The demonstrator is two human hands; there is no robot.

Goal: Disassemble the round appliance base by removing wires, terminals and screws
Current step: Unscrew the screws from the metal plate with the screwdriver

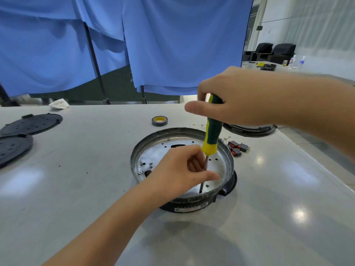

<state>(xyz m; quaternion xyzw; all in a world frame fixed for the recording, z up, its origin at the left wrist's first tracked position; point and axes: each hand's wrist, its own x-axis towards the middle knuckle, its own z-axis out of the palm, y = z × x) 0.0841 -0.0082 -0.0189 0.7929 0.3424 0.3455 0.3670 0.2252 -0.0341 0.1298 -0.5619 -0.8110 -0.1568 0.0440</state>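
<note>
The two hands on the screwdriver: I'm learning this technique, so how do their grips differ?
The right hand wraps the top of the screwdriver handle, above the appliance base; the left hand pinches the bare metal shaft lower down, inside the base. The right arm comes in from the right side, the left from the lower left. Both hold the same upright tool.

The base [182, 169] sat right in front of me on the table [76, 189], tape roll [159, 120] behind it, switches [239, 148] to its right, two discs [25, 135] far left.
</note>
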